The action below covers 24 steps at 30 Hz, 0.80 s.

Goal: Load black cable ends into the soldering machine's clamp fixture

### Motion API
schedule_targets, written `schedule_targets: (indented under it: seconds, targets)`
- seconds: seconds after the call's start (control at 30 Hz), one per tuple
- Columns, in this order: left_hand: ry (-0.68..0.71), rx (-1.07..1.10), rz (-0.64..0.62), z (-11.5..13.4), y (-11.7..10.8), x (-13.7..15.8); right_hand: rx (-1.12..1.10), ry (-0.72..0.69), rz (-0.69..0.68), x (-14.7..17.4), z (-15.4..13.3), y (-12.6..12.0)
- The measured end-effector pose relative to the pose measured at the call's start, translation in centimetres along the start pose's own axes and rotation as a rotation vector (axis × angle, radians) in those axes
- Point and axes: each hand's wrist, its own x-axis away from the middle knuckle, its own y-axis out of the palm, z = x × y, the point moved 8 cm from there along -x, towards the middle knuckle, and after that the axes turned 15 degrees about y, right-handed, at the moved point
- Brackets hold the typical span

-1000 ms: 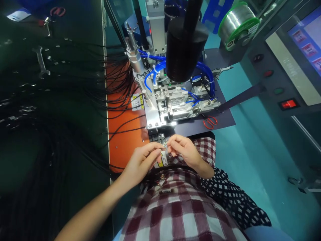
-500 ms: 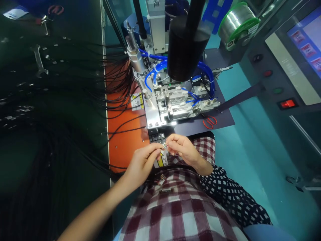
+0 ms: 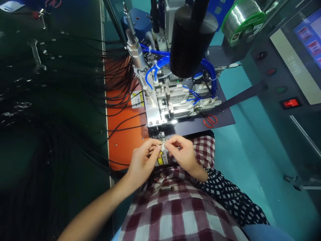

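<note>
I saw wires (image 3: 163,141) between left hand (image 3: 144,156) and right hand (image 3: 182,154); both pinched them with fingertips, neither nearer; long axis I could not surely tell.

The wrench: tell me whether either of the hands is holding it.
No, the wrench lies on the dark table, while the left hand and right hand pinch thin pale strands between them.

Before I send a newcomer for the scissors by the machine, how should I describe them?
Find the silver machine, then the dark plate at its right. On that plate, beyond the right hand, lie the scissors. Red loop handles set them apart from the machine and its blue tubes.
</note>
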Motion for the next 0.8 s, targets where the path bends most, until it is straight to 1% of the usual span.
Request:
schedule_targets:
  seconds: [0.07,0.13,0.2,0.23,0.27,0.3,0.33,0.37,0.4,0.47,0.5,0.53,0.6,0.8]
  targets:
    - [0.046,-0.137,0.019,0.0,-0.1,0.1,0.234,-0.237,0.121,1.0,-1.8,0.0]
    - [0.118,-0.320,0.012,0.2,0.0,0.2,0.472,-0.451,0.197,2.1,-3.2,0.5]
    - [0.164,-0.429,-0.011,0.4,0.1,0.2,0.612,-0.571,0.210,2.8,-4.1,0.9]
    - [0.167,-0.440,-0.019,0.4,0.1,0.2,0.622,-0.595,0.193,3.0,-4.3,0.9]
    - [0.160,-0.424,-0.021,0.4,0.1,0.2,0.586,-0.590,0.167,2.9,-4.5,0.6]
    - [0.145,-0.387,-0.020,0.3,-0.1,0.1,0.513,-0.549,0.146,2.6,-4.6,0.1]
    - [0.125,-0.333,-0.022,0.3,-0.2,0.0,0.412,-0.470,0.133,2.0,-4.4,-0.7]
    - [0.103,-0.272,-0.028,0.2,-0.3,-0.1,0.296,-0.354,0.117,1.3,-3.9,-1.4]
    - [0.081,-0.211,-0.038,0.2,-0.3,-0.3,0.177,-0.209,0.090,0.4,-3.0,-1.9]
    - [0.045,-0.114,-0.059,0.1,-0.2,-0.4,-0.050,0.082,-0.029,-0.9,-0.7,-1.7]
    - [0.034,-0.086,-0.066,0.1,-0.2,-0.5,-0.151,0.194,-0.113,-1.3,0.2,-1.0]
    - [0.028,-0.070,-0.070,0.2,-0.2,-0.5,-0.242,0.275,-0.196,-1.4,0.8,-0.3]
    - [0.020,-0.055,-0.078,0.2,-0.1,-0.4,-0.380,0.360,-0.308,-1.5,1.4,0.9]
    - [0.018,-0.025,-0.077,0.2,0.1,-0.3,-0.579,0.496,-0.484,-1.2,1.9,2.6]
